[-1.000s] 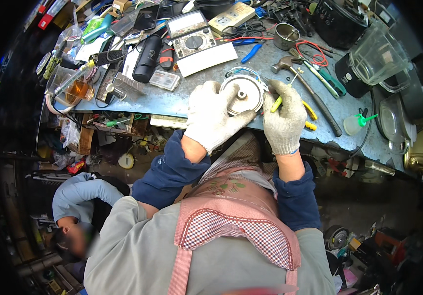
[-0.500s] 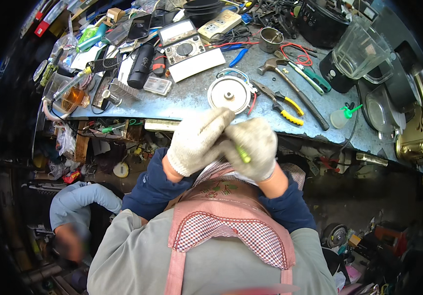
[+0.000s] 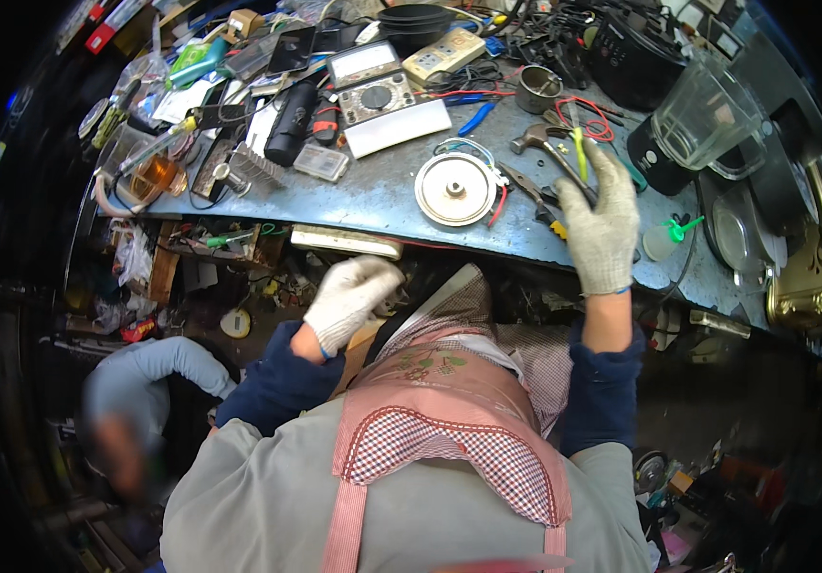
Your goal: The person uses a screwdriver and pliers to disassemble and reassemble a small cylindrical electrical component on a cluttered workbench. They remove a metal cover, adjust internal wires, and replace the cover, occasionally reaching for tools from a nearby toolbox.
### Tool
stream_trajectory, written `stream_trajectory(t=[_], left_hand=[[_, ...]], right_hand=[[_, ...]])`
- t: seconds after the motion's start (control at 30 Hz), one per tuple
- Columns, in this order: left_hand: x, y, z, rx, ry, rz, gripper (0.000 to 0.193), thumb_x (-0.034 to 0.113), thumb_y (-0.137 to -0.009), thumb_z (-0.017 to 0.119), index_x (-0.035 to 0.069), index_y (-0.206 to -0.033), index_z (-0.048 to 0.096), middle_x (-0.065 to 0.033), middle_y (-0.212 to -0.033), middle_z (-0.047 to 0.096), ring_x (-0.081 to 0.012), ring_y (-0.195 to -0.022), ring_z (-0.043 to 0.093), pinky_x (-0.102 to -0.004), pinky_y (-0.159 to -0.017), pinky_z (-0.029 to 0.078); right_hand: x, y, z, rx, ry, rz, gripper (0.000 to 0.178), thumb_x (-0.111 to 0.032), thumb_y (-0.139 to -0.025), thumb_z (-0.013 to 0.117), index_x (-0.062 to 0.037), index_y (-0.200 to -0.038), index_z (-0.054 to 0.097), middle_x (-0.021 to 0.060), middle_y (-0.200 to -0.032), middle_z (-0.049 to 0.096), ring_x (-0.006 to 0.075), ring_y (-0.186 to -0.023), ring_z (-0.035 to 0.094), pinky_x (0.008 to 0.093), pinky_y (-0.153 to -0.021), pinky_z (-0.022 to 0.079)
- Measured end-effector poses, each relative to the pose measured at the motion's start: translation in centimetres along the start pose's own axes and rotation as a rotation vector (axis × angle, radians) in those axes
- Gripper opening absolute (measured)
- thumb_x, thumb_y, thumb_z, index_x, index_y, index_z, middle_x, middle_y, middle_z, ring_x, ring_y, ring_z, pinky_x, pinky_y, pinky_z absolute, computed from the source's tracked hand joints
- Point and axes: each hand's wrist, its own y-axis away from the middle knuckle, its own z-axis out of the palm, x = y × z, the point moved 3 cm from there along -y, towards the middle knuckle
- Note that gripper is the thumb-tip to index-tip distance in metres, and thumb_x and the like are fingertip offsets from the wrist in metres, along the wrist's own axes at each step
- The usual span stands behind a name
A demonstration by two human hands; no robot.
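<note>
My left hand (image 3: 352, 298), in a pale knitted glove, is just off the bench's front edge above my apron. Its fingers are curled together, and whatever they hold, if anything, is hidden. Over the bench's right part reaches my gloved right hand (image 3: 604, 224), thumb and fingers spread. A slim tool with a yellow-green handle (image 3: 579, 151) lies between thumb and forefinger, near the fingertips. Under and beside this hand are a claw hammer (image 3: 537, 137) and pliers with yellow-and-black handles (image 3: 529, 186), partly covered. A round white disc with a central hub and wires (image 3: 455, 189) rests at the bench's front.
On the bench (image 3: 373, 205) stand an analogue multimeter (image 3: 373, 95), a metal cup (image 3: 538, 89), a blender jug (image 3: 702, 119) and a small green-spouted bottle (image 3: 664, 237). Clutter piles up at the back and left. A person in a light blue sleeve (image 3: 177, 368) is at lower left.
My hands have come apart. The right moved forward and right over the bench with the yellow-green-handled tool, and its fingers have spread. The left drew slightly down, still curled.
</note>
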Motion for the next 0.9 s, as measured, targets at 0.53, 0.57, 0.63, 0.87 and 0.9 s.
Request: stream_trajectory(t=[0.53,0.57,0.63,0.87,0.9], left_hand=[[-14.4,-9.6,-4.8,0.467,1.183,0.052,0.037,0.012,-0.112,0.047,-0.005,-0.145,0.052,-0.0247,-0.143,0.064,-0.0418,-0.119,0.073,-0.0614,-0.101,0.066],[-14.3,-9.8,-5.0,0.399,1.222,0.048,0.038,0.012,-0.113,0.046,-0.006,-0.145,0.052,-0.025,-0.144,0.063,-0.042,-0.12,0.072,-0.0616,-0.101,0.066],[-12.5,-8.8,-3.8,0.465,1.215,0.006,0.035,0.009,-0.107,0.043,-0.003,-0.137,0.055,-0.0275,-0.138,0.065,-0.0492,-0.124,0.069,-0.0729,-0.109,0.059],[-20.1,2.3,-5.2,0.465,1.284,-0.156,0.041,0.003,-0.064,0.054,-0.009,-0.101,0.068,-0.0233,-0.11,0.076,-0.046,-0.102,0.074,-0.061,-0.101,0.063],[-23.8,4.2,-6.7,0.594,1.133,-0.111,0.03,0.004,-0.065,0.056,-0.006,-0.091,0.069,-0.0205,-0.102,0.077,-0.0417,-0.096,0.075,-0.0537,-0.097,0.064]], right_hand=[[2.0,2.8,2.5,-0.101,0.051,0.013,0.019,-0.014,-0.093,0.081,-0.0029,-0.108,0.081,0.0161,-0.112,0.079,0.0354,-0.106,0.075,0.0429,-0.096,0.058],[2.3,2.6,2.5,-0.077,0.087,-0.034,0.019,-0.015,-0.093,0.082,-0.0026,-0.108,0.081,0.0162,-0.111,0.079,0.0346,-0.105,0.075,0.043,-0.096,0.059],[2.4,2.6,2.4,-0.096,0.083,-0.023,0.019,-0.015,-0.093,0.082,-0.0024,-0.108,0.081,0.0162,-0.111,0.079,0.0345,-0.105,0.075,0.0431,-0.096,0.059],[3.2,2.8,2.6,-0.143,0.017,0.007,0.02,-0.013,-0.095,0.082,-0.0017,-0.111,0.08,0.0154,-0.109,0.078,0.0311,-0.098,0.076,0.0393,-0.089,0.059],[2.8,2.7,2.9,-0.158,0.014,0.002,0.019,-0.013,-0.096,0.081,-0.0017,-0.112,0.08,0.0154,-0.109,0.078,0.0306,-0.099,0.076,0.039,-0.089,0.059]])
